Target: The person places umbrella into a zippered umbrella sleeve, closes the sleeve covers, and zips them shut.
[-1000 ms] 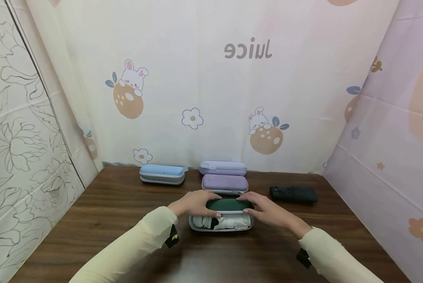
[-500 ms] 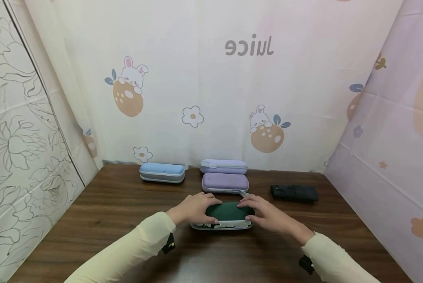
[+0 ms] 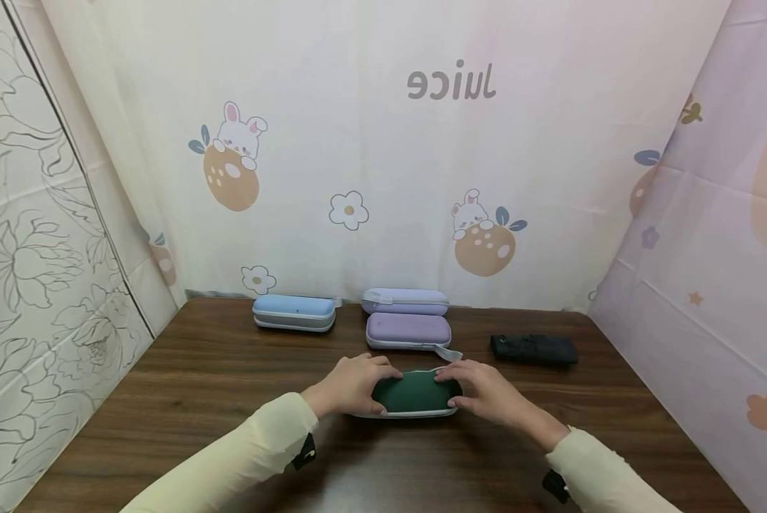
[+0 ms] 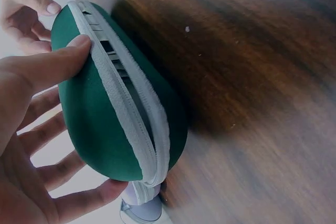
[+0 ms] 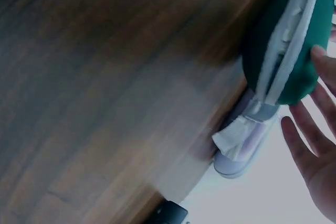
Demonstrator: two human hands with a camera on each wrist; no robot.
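A green zip case (image 3: 415, 393) with a white zipper band lies on the table in front of the person. Its lid is down, but in the left wrist view a narrow gap shows along the unzipped zipper (image 4: 123, 98), with pale and dark contents just visible. The left hand (image 3: 355, 386) holds the case's left end, thumb on the lid near the front edge and fingers toward the back. At the other end the right hand (image 3: 493, 393) holds the lid likewise, its thumb near the zipper band in the right wrist view. Most of the contents are hidden.
Behind the green case lie a purple case (image 3: 409, 329) and a lilac case (image 3: 405, 302). To the left is a blue and grey case (image 3: 295, 313). A black pouch (image 3: 533, 350) lies right on the brown wooden table (image 3: 229, 385). A printed curtain (image 3: 383, 142) stands behind.
The lid of the green case, raised one second ago over a pale item with black marks, has come down toward the front and covers it. Both hands stay on the lid.
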